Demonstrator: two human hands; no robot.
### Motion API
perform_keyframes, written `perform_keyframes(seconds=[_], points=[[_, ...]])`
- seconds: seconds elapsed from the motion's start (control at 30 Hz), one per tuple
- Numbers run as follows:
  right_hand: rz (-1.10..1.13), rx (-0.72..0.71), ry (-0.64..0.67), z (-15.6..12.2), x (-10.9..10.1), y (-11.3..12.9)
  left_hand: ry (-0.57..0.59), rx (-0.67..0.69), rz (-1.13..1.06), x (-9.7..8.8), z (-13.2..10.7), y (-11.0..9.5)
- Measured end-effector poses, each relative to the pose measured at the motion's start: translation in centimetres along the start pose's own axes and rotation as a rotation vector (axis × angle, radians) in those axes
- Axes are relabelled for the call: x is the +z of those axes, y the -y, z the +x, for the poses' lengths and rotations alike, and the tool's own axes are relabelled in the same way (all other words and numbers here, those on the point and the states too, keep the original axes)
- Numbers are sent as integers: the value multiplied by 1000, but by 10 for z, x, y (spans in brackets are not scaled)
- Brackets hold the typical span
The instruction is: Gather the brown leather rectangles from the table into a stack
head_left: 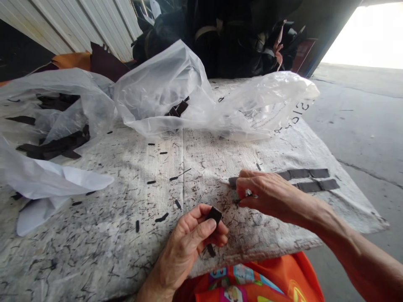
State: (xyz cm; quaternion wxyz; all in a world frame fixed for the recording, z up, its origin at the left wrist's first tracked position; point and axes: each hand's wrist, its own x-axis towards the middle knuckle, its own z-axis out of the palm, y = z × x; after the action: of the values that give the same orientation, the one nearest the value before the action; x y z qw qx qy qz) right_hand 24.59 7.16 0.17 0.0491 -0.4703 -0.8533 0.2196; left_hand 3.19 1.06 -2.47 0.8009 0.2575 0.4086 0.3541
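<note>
Left hand (pixel 185 247) curled, thumb and fingers clenched on a short black piece (pixel 214 214). Right hand (pixel 267 197), fingers pinched around a small metal blade (pixel 248 193), over the end of a segmented black strip (pixel 310 173); a second strip (pixel 317 185) just beyond those fingers, both seemingly left to do. Short black offcuts (pixel 162 217), seemingly done, strewn on stained white sacking (pixel 94 239) left of the fingers; more black pieces (pixel 53 147) bunched farther off, inside a clear plastic bag (pixel 163 79).

A bright orange garment (pixel 252 279) printed with multicoloured picture panels covers the body, and the left hand (pixel 185 247) and right hand (pixel 267 195) are bare.
</note>
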Motion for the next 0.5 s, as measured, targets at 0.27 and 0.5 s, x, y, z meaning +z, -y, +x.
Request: perform_keyframes(seconds=[0.27,0.5], points=[[210,-25,-250,-27,7,13,-54,11,21,2,0,0],[805,100,26,-34,13,37,-23,56,164,9,-7,4]])
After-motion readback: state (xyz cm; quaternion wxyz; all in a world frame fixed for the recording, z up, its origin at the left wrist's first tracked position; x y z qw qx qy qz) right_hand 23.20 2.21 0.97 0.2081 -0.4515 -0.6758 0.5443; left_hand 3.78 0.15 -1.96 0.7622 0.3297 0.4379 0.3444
